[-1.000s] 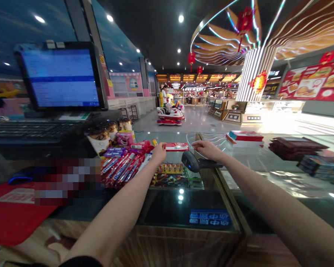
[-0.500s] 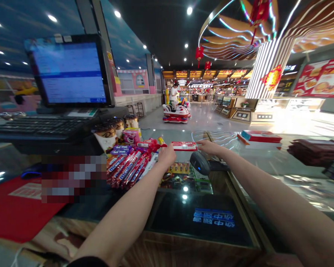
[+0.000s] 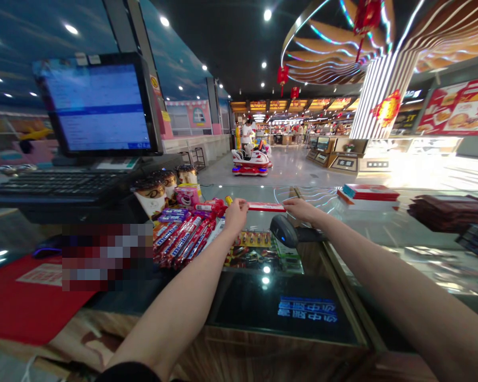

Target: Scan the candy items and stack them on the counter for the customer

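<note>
I have my left hand (image 3: 236,213) and right hand (image 3: 298,208) pinching opposite ends of the flat red pack (image 3: 266,207), its long axis running crosswise between them above the desk (image 3: 310,297).

- My left hand (image 3: 236,215) and right hand (image 3: 300,209) grip opposite ends of a flat packet (image 3: 265,207) above the glass counter (image 3: 263,297).
- A barcode scanner (image 3: 283,232) lies under my right wrist.
- Candy rolls (image 3: 183,236) lie left of my left hand, before the keyboard (image 3: 51,183) and monitor (image 3: 97,109).
</note>
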Demonstrator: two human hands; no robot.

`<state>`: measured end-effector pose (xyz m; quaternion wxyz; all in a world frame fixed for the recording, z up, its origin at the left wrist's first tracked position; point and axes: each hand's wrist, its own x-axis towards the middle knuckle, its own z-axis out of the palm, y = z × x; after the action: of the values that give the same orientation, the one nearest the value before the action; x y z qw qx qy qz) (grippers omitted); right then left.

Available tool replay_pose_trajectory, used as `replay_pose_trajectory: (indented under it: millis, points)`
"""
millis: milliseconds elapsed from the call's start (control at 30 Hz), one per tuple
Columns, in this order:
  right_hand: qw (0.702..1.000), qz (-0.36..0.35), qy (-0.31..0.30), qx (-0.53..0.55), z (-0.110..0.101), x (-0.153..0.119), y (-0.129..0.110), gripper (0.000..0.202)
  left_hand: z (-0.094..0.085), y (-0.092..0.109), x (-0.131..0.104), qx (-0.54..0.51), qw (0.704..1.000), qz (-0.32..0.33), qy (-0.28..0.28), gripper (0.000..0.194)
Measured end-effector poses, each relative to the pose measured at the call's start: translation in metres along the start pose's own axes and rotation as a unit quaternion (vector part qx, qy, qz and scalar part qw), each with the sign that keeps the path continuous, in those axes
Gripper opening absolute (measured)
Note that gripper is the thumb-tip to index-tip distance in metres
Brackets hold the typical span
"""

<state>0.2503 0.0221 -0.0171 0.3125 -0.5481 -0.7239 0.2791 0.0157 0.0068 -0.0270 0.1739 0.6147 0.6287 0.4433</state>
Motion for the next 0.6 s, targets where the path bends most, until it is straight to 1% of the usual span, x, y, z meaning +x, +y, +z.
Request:
replay_pose_trajectory:
  millis: [100, 233, 333, 467, 533, 600]
  points:
    - [1.0, 0.001, 0.016, -0.004, -0.005, -0.008, -0.001, 0.027, 0.005, -0.002, 0.004, -0.124, 0.992, -0.037, -0.005, 0.02]
    - [0.999, 0.008, 0.041, 0.034, -0.01, -0.018, -0.001, 0.035, 0.009, 0.004, 0.001, -0.263, 0.96, -0.092, -0.028, 0.013]
    - [0.997, 0.022, 0.049, 0.064, -0.013, -0.025, -0.001, 0.038, 0.009, 0.01, -0.003, -0.301, 0.946, -0.113, -0.03, 0.015]
    - [0.995, 0.009, 0.049, 0.085, -0.016, -0.03, 0.0, 0.035, 0.011, 0.015, -0.007, -0.336, 0.934, -0.123, -0.02, 0.015]
    - [0.995, 0.003, 0.053, 0.089, -0.018, -0.032, 0.002, 0.034, 0.011, 0.017, -0.008, -0.37, 0.92, -0.126, -0.019, 0.011]
    - [0.994, 0.003, 0.061, 0.089, -0.019, -0.033, 0.004, 0.033, 0.011, 0.02, -0.009, -0.406, 0.903, -0.138, -0.012, 0.013]
